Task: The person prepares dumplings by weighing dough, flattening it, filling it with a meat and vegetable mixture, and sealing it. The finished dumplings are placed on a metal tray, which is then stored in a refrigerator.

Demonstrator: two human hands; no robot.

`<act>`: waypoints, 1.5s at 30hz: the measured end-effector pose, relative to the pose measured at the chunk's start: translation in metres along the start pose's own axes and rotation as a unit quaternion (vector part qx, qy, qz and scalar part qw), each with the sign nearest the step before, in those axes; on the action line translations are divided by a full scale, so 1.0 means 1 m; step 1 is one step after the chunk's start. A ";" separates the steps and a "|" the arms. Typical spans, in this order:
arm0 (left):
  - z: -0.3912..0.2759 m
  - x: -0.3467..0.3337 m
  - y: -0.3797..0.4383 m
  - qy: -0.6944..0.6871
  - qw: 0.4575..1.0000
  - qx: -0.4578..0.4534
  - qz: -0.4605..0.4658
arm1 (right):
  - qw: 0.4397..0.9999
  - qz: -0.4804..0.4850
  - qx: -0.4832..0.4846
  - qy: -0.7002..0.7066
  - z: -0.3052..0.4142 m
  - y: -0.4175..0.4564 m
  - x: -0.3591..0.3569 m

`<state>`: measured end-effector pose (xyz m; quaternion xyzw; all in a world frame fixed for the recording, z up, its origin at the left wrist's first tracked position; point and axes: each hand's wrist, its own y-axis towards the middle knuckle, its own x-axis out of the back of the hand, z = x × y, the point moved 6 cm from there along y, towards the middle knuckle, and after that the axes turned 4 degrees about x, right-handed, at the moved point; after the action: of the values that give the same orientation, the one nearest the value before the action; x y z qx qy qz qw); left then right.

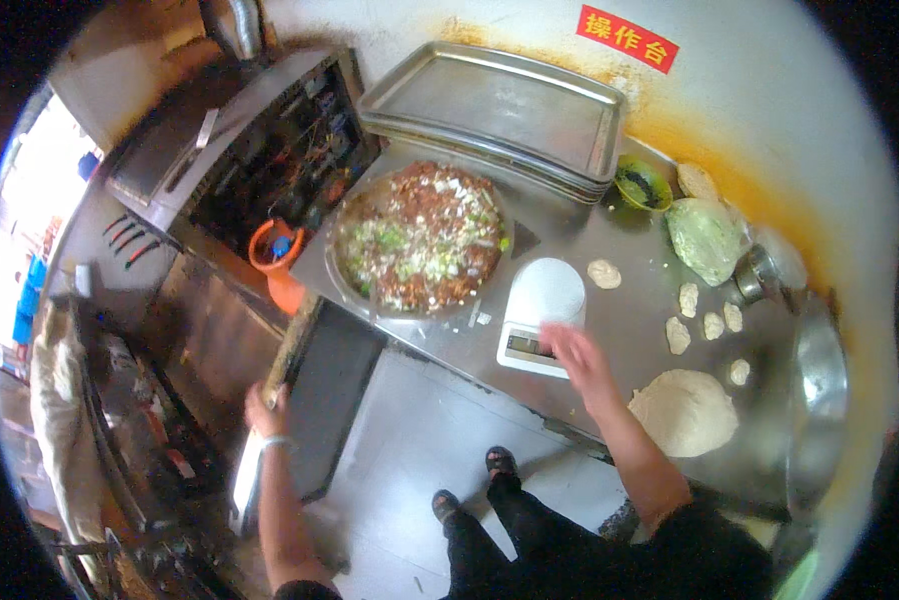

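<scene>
My left hand (267, 409) is closed over the upper edge of an upright dark panel (337, 397) with a pale, worn rim, left of the steel worktable; I cannot tell what the panel belongs to. My right hand (580, 356), slightly blurred, is over the display end of a white kitchen scale (547, 289). Its fingers are stretched out, holding nothing visible, and whether they touch the scale is unclear. The scale's round platform is bare. To its right are a small dough piece (604, 274) and a large flattened dough mass (686, 412).
A wide basin of chopped filling with scallions (427, 240) stands left of the scale. Stacked metal trays (505, 112) lean by the wall. Several dough lumps (678, 335), a green bowl (640, 184), a green plastic bag (703, 240) and a large steel bowl (817, 397) occupy the right side.
</scene>
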<state>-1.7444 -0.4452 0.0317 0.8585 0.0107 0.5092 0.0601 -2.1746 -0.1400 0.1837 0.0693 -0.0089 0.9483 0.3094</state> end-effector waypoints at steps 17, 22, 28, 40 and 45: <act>0.176 0.043 -0.201 0.241 0.960 -0.108 0.092 | 0.885 -0.351 -0.262 0.156 -0.285 -0.216 0.142; 0.152 0.039 -0.280 0.075 0.989 -0.055 0.118 | 0.868 -0.407 -0.285 0.015 -0.269 -0.222 0.122; 0.111 0.046 -0.308 -0.080 0.995 -0.022 0.060 | 0.852 -0.325 -0.398 0.104 -0.287 -0.377 0.044; -0.061 -0.043 -0.420 -0.329 0.925 -0.018 0.189 | 0.842 -0.215 -0.493 0.043 -0.269 -0.441 0.018; -0.130 -0.086 -0.447 -0.407 0.819 -0.089 0.395 | 0.869 -0.205 -0.428 0.138 -0.292 -0.397 0.032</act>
<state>-1.8802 0.0032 -0.0331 0.9090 -0.4002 0.0924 -0.0712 -2.0037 0.2170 -0.1114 -0.2008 -0.3566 0.7667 0.4947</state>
